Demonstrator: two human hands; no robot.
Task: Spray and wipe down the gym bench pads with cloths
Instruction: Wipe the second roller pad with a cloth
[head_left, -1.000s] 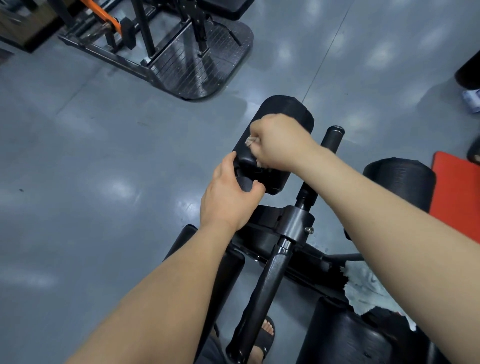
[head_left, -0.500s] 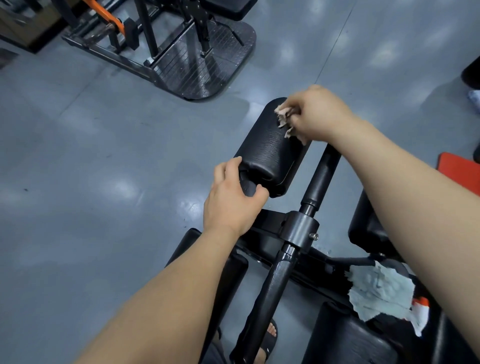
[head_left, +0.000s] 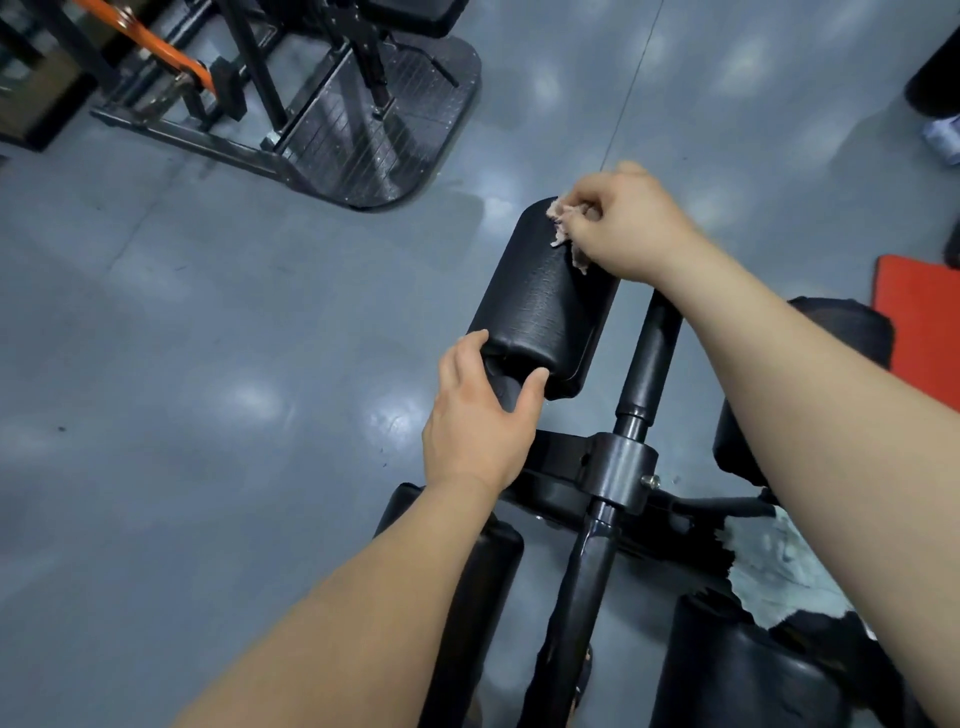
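A black roller pad (head_left: 540, 306) sticks out from the bench frame at the centre. My right hand (head_left: 631, 228) grips a small pinkish cloth (head_left: 563, 228) and holds it against the pad's far end. My left hand (head_left: 480, 421) grips the pad's near end, thumb on one side and fingers on the other. A second, pale grey cloth (head_left: 784, 566) lies draped on the bench at the lower right. More black pads sit at the bottom (head_left: 748, 670) and behind my right forearm (head_left: 852, 322).
The black post and clamp (head_left: 623, 467) of the bench run between my arms. A black machine with a footplate (head_left: 384, 119) and an orange bar (head_left: 156, 36) stands at the upper left. A red mat (head_left: 919, 332) lies at the right edge on grey floor.
My right hand has slid the pinkish cloth from the near part of the pad to its far end. My left hand has stayed on the near end.
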